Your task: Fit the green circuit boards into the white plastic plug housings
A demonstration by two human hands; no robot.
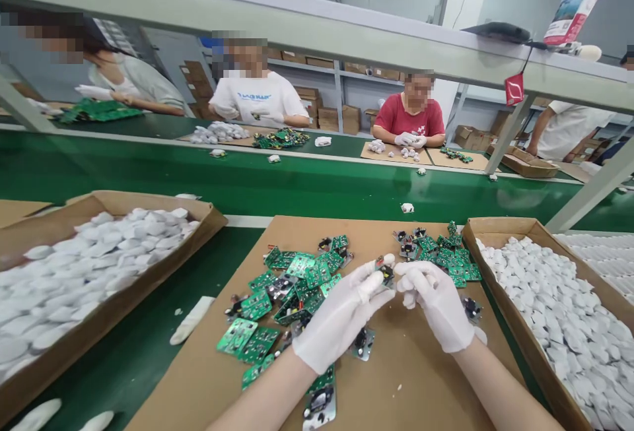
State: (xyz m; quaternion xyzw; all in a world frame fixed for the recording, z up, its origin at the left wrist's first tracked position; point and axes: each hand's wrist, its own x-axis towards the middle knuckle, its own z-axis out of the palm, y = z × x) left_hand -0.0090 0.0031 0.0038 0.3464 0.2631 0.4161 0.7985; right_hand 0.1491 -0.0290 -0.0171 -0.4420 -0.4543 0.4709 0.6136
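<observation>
Two white-gloved hands are meeting over a brown cardboard sheet (pixel 421 378): the left hand (pixel 341 315) and right hand (pixel 436 302) are together pinching a small green circuit board with dark components (pixel 385 274). Two loose piles of green circuit boards (pixel 292 286) are lying beside them. Two brown cardboard boxes of white plastic shells (pixel 545 299) are flanking the sheet, and four workers are sitting across the green conveyor belt (pixel 297 183).
</observation>
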